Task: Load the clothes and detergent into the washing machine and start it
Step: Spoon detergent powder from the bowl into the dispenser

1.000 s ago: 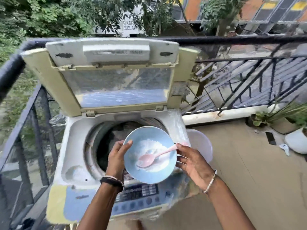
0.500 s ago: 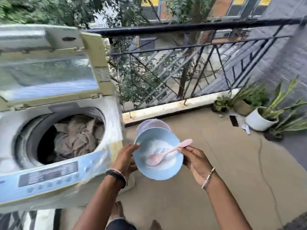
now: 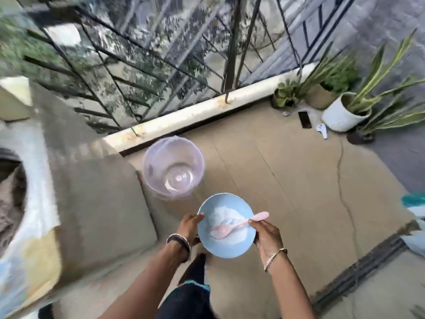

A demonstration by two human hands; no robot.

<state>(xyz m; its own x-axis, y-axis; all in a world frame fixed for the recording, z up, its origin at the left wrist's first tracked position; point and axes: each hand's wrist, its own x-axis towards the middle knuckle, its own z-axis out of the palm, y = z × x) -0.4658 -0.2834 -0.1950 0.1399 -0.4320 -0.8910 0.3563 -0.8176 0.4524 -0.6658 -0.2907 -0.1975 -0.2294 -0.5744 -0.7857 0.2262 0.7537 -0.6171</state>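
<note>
Tan balcony floor point(image 3: 287, 180), clear bucket point(image 3: 152, 172), white plant pot point(image 3: 340, 117), washing machine point(image 3: 92, 192) at left

Blurred washing machine point(image 3: 34, 180) cut off at left.

I count one blue bowl point(image 3: 226, 246), one pink spoon point(image 3: 232, 227) and one clear bucket point(image 3: 173, 168), lower centre. One washing machine point(image 3: 96, 203) at left; at least three plant pots point(image 3: 340, 118) upper right.

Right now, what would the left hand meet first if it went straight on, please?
The left hand grips the blue bowl by its rim, so that comes first; beyond it, probably floor beside the clear tub, depth unclear.
</note>
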